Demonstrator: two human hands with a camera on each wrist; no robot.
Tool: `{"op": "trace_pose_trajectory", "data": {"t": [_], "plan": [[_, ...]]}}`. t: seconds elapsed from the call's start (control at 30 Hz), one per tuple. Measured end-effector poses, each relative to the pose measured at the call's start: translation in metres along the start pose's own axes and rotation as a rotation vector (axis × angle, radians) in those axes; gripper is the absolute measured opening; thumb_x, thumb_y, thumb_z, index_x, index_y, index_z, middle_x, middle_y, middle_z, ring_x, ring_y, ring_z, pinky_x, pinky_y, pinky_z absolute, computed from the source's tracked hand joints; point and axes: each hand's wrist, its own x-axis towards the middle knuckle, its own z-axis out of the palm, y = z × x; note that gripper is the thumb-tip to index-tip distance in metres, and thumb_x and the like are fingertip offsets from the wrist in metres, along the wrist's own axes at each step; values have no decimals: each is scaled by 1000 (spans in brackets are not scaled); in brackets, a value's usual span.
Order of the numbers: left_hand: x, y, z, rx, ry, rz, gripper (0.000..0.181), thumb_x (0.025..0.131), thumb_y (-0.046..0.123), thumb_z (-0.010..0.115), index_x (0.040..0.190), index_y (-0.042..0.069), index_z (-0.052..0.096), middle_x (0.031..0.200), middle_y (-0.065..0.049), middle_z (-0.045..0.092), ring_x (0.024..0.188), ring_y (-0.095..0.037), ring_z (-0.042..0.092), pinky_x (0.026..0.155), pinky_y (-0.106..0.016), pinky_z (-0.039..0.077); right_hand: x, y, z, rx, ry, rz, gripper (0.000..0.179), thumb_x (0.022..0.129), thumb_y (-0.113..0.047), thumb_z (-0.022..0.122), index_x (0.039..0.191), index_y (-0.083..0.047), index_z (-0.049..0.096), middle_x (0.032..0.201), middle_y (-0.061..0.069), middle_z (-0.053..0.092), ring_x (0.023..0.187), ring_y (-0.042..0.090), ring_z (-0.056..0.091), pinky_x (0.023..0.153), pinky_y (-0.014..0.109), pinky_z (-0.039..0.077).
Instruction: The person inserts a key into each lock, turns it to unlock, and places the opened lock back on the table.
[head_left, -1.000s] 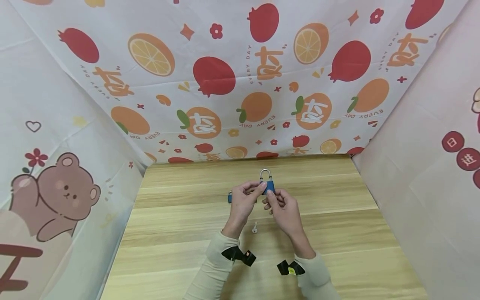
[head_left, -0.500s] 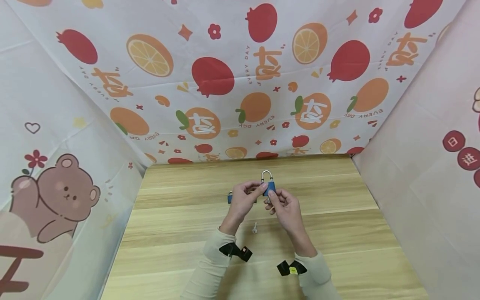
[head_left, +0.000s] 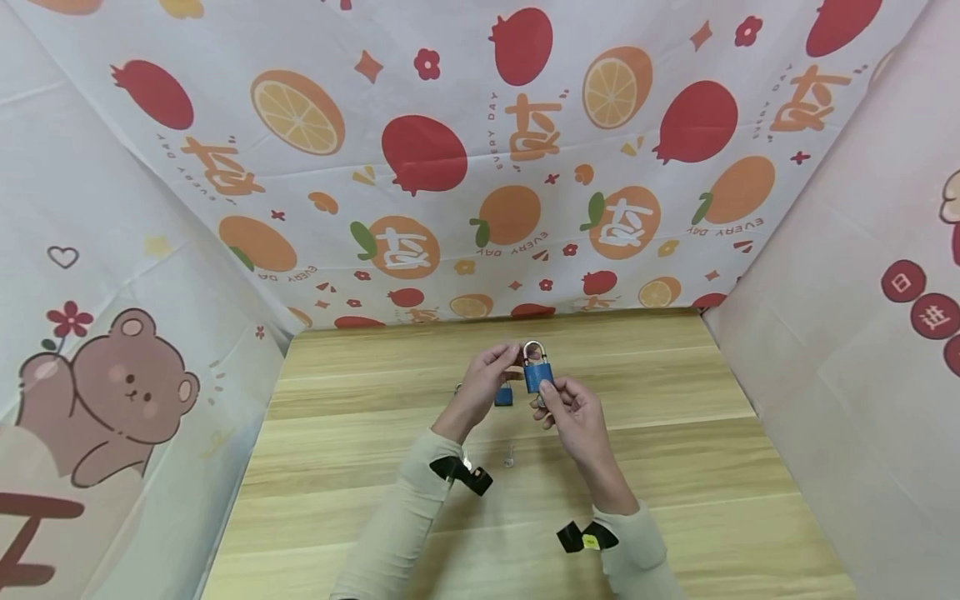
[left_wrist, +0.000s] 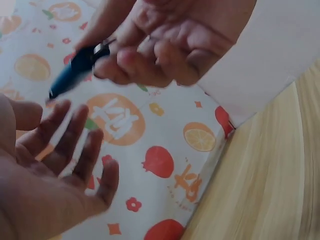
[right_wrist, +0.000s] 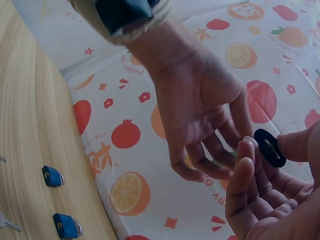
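Padlock (head_left: 537, 377), blue with a silver shackle at its far end, is held up above the wooden table (head_left: 360, 492) in the head view. The right hand (head_left: 576, 414) has it from the near right, thumb across the front of the lower body, the other fingers curled behind. The left hand (head_left: 486, 387) is on its left, fingers reaching right to just beside the shackle; whether they touch it cannot be told. Between the left hand and the held lock a second padlock (head_left: 503, 395) shows on the table; of a third padlock (head_left: 458, 388), only the shackle shows, left of the hand. A small key (head_left: 509, 461) lies nearer.

In the left wrist view, the right hand grips the blurred blue body, while the left hand's fingers are spread, loosely bent and holding nothing.

In the right wrist view, the right thumb and fingers pinch the lock, seen end-on. The left hand, a dark strap (right_wrist: 125, 15) at its wrist, hangs with relaxed fingers. The other two padlocks lie apart on the table.
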Motion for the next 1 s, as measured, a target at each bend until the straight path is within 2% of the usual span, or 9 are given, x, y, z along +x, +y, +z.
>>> {"op": "trace_pose_trajectory", "data": {"t": [0.1,0.23,0.3,0.4,0.47,0.53,0.77,0.93,1.0], "plan": [[8,-4,-5,-54,-76,8,36,109,25,46,129,-2,58,108,9,70,105,-12,62,95,-35,51,-1,0,-1,10,-19,8,30,103,-22,60,104,8,61,79,-1,70,66,10,66,61,26,56],[16,-7,-11,-77,-190,45,34,108,18,49,134,-3,53,115,7,67,108,-9,63,98,-28,52,-2,-1,0,26,-47,17,29,104,-21,59,106,8,60,81,3,70,67,9,66,62,24,55],[19,-9,-13,-87,-240,60,32,107,18,52,133,2,56,117,6,68,111,-8,64,100,-26,52,-3,-1,1,33,-58,19,29,104,-21,59,106,7,60,83,5,70,68,9,66,62,23,55],[22,-11,-16,-108,-285,69,24,105,22,55,127,16,64,115,7,70,112,-8,66,100,-25,53,-3,-2,1,42,-72,24,28,104,-23,58,105,6,59,84,6,70,69,10,66,62,22,54],[24,-13,-17,-122,-302,70,20,104,23,57,122,24,66,112,7,72,111,-8,67,99,-25,54,-3,-1,1,47,-85,29,30,105,-23,57,106,6,58,84,5,70,70,10,66,63,23,54],[25,-15,-18,-129,-314,75,19,103,25,58,120,27,67,110,8,73,110,-8,67,98,-26,54,-3,-1,1,52,-97,32,31,105,-24,57,106,7,57,85,3,70,71,10,66,64,24,55],[29,-22,-22,-201,-329,80,22,97,33,65,118,29,71,110,9,74,111,-11,65,95,-26,55,-4,-1,2,58,-113,39,31,105,-25,57,106,6,58,86,5,70,71,9,67,64,24,56],[30,-25,-22,-252,-334,76,26,89,42,72,113,33,73,107,10,74,107,-7,66,92,-25,55,-5,-1,3,74,-138,34,31,106,-25,55,107,6,57,84,0,69,72,9,67,63,23,55],[30,-24,-22,-270,-344,85,25,89,42,71,112,32,73,107,11,74,106,-6,66,91,-25,55,-5,-1,3,81,-145,25,32,106,-25,55,107,7,56,83,-2,69,72,8,67,63,21,54]]}}
